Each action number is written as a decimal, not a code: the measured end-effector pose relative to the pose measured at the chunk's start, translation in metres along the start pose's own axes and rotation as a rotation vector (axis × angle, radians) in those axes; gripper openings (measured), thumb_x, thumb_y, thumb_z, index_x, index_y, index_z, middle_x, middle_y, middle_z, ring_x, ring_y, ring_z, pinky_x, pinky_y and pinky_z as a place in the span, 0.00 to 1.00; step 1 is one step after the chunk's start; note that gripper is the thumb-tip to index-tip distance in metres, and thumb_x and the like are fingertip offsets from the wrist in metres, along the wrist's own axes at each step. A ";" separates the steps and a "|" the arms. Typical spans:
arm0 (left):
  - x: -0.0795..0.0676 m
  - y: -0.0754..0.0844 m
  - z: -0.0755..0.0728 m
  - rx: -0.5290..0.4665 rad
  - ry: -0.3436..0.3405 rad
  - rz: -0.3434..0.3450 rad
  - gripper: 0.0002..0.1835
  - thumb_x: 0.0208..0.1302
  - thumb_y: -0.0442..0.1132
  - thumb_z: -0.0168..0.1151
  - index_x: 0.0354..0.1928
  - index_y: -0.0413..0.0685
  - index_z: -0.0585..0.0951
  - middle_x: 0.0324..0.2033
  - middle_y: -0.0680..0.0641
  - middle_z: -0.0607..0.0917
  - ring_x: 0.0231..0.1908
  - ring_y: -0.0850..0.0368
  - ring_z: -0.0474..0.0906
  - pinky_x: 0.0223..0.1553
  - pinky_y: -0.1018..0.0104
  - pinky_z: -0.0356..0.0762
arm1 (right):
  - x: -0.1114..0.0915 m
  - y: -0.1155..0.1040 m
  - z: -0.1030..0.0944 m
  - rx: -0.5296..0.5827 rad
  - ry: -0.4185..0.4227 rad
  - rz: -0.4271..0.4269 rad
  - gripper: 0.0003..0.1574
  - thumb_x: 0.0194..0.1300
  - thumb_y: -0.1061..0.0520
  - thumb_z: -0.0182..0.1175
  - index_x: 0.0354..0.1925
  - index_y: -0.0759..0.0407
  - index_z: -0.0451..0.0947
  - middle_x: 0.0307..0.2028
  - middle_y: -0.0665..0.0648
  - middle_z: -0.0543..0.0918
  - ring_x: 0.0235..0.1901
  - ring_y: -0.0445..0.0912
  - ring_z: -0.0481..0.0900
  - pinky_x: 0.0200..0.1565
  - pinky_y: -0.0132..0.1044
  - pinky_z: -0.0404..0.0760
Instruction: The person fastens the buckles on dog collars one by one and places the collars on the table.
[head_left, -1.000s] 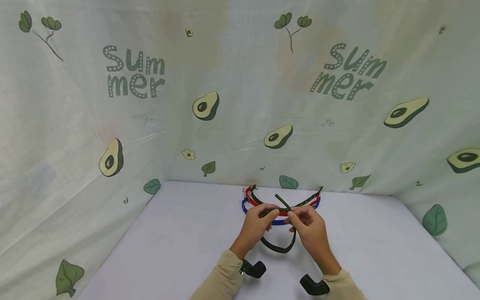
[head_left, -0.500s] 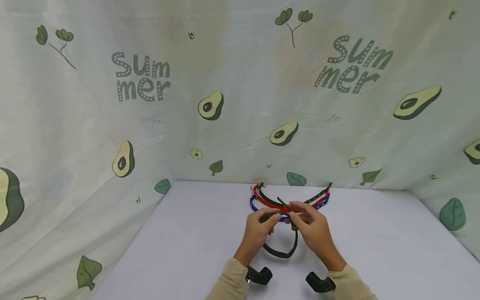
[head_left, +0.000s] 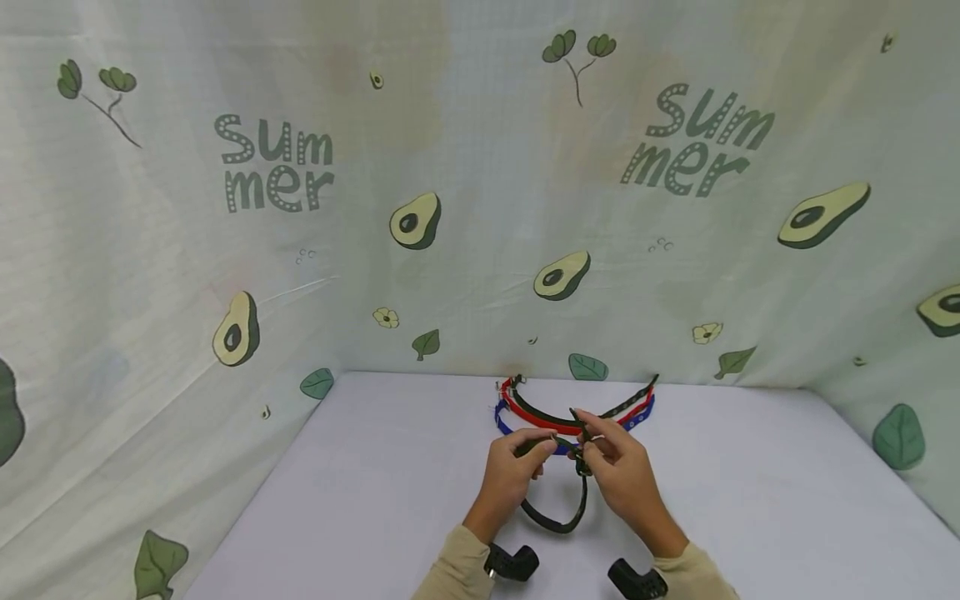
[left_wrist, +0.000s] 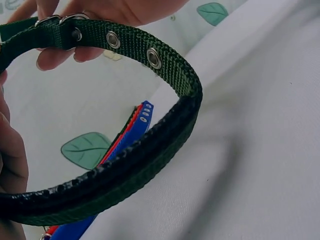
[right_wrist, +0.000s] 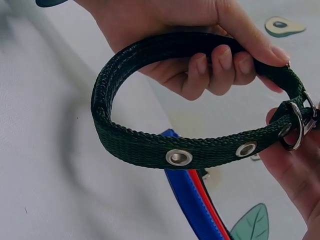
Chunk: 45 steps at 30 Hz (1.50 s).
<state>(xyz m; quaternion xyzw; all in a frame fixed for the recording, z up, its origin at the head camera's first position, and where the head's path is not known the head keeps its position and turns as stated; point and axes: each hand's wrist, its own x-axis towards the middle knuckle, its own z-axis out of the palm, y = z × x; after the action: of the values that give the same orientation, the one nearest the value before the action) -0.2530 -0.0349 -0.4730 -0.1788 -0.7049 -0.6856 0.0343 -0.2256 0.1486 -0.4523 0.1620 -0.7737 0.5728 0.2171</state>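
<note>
A dark green dog collar (head_left: 558, 527), bent into a loop, hangs between my two hands in the head view. My left hand (head_left: 508, 471) grips its padded band; the right wrist view shows those fingers (right_wrist: 225, 60) curled round it. My right hand (head_left: 621, 475) pinches the collar at its metal buckle, near the strap's tip. A shiny D-ring (right_wrist: 300, 127) stands beside the buckle in the right wrist view. Metal eyelets (left_wrist: 154, 58) line the webbing in the left wrist view, where the right hand's fingers (left_wrist: 52, 59) show behind the strap.
Behind the hands, a red collar (head_left: 525, 414), a blue collar (head_left: 503, 423) and another dark collar (head_left: 633, 401) lie nested on the white table (head_left: 390, 483). A printed cloth (head_left: 465, 167) with avocados and leaves rises at the back and sides.
The strap's free end, which slanted up to the left, now stands close against the right fingers. The buckle shows below the right hand, and the loop hangs slightly lower.
</note>
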 end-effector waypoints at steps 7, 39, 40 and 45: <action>-0.004 0.003 -0.001 0.004 0.007 0.038 0.13 0.69 0.43 0.66 0.50 0.45 0.86 0.28 0.45 0.82 0.28 0.60 0.78 0.30 0.71 0.77 | 0.002 0.000 0.006 -0.027 0.050 -0.039 0.25 0.65 0.76 0.55 0.51 0.56 0.84 0.39 0.56 0.80 0.29 0.44 0.81 0.28 0.33 0.77; -0.007 0.009 -0.004 0.035 0.003 0.095 0.12 0.68 0.41 0.66 0.50 0.46 0.86 0.28 0.51 0.83 0.28 0.62 0.79 0.30 0.70 0.79 | -0.004 -0.020 0.008 -0.118 0.102 -0.057 0.21 0.65 0.77 0.55 0.47 0.60 0.86 0.39 0.55 0.80 0.28 0.41 0.76 0.28 0.31 0.78; -0.007 0.009 -0.003 0.036 0.001 0.100 0.12 0.69 0.41 0.66 0.50 0.46 0.85 0.28 0.51 0.83 0.28 0.62 0.79 0.30 0.70 0.79 | -0.004 -0.020 0.007 -0.121 0.102 -0.065 0.21 0.65 0.77 0.55 0.47 0.61 0.85 0.39 0.55 0.80 0.27 0.41 0.76 0.28 0.31 0.78; -0.005 0.007 0.000 0.050 0.008 0.122 0.13 0.69 0.41 0.65 0.52 0.45 0.85 0.28 0.53 0.82 0.28 0.63 0.78 0.29 0.70 0.78 | -0.002 -0.031 0.003 -0.096 0.123 -0.084 0.21 0.61 0.79 0.56 0.45 0.64 0.86 0.38 0.55 0.81 0.27 0.41 0.76 0.27 0.30 0.78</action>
<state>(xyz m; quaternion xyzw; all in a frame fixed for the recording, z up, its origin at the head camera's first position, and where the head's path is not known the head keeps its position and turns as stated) -0.2462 -0.0358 -0.4675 -0.2178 -0.7094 -0.6652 0.0830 -0.2094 0.1366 -0.4292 0.1484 -0.7779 0.5343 0.2954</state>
